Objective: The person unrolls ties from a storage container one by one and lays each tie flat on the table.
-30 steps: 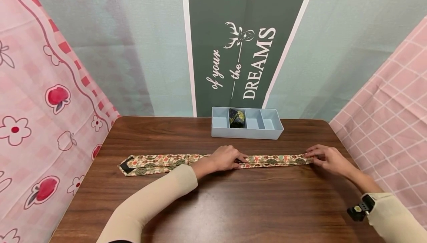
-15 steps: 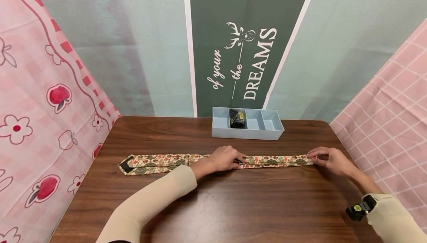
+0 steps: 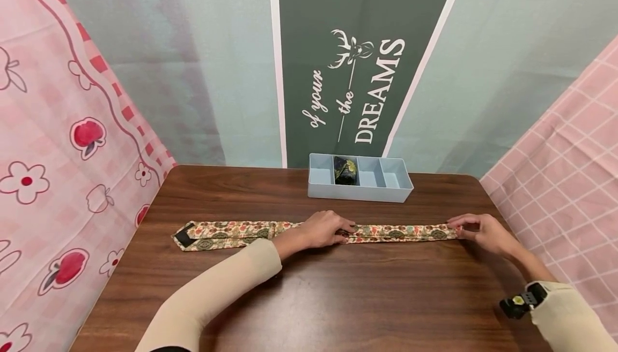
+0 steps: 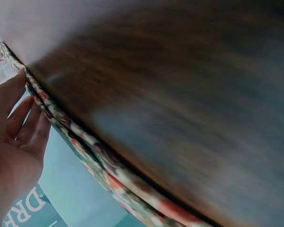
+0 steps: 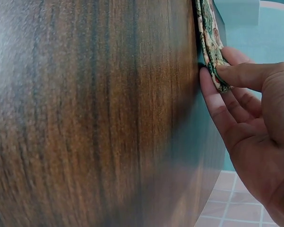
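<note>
A floral necktie (image 3: 401, 233), cream with red and green print, lies folded double along the table, its black-lined pointed end at the left. My left hand (image 3: 325, 229) holds it near the middle, covering part of it. In the left wrist view, thumb and fingers lie on opposite edges of the tie (image 4: 106, 158). At the folded right end, my right hand (image 3: 487, 233) pinches the fabric. The right wrist view has the thumb on top of the tie (image 5: 209, 45) and fingers beneath and beside it.
Behind the tie stands a light blue divided box (image 3: 357, 193). Its second compartment from the left holds a dark rolled cloth (image 3: 345, 171) with yellow flowers. The brown wooden table (image 3: 338, 298) ends at curtains on the back and sides.
My right hand has shifted slightly right, and its fingers have closed in on the tie's right end. The left hand keeps its place on the tie.
</note>
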`<state>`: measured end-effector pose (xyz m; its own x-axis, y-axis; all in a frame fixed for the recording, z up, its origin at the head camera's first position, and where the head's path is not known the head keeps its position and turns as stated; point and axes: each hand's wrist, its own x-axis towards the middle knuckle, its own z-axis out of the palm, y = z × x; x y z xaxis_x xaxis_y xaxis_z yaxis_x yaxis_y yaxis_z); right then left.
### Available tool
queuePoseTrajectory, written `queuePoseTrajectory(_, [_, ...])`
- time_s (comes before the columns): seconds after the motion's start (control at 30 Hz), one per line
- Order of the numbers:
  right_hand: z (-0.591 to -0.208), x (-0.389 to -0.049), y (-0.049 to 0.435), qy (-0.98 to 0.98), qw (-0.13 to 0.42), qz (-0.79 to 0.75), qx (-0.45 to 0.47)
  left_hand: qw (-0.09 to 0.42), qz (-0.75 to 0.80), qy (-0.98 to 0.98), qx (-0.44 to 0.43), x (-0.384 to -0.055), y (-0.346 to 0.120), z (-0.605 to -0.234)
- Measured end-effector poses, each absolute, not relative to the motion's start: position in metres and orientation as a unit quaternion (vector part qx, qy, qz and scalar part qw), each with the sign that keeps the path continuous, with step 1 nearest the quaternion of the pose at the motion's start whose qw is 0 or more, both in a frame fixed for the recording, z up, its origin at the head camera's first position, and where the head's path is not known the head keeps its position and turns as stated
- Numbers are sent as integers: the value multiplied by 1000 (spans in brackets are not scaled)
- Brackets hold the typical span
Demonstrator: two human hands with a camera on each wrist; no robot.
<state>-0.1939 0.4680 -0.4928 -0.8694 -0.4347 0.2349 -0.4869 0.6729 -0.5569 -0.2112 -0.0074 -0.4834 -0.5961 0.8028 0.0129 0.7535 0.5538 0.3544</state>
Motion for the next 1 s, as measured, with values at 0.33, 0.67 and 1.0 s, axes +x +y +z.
queuePoseTrajectory(0.33, [-483, -192, 468, -912, 24, 337, 230, 16, 208, 878, 430, -215, -33, -477])
queuePoseTrajectory(0.67, [-485, -191, 470, -905, -4, 360, 225, -33, 253, 884, 393, -216, -68, -460])
queuePoseTrajectory(1.0, [-486, -190, 470, -912, -9, 356, 205, -82, 272, 904, 321, -211, -131, -454])
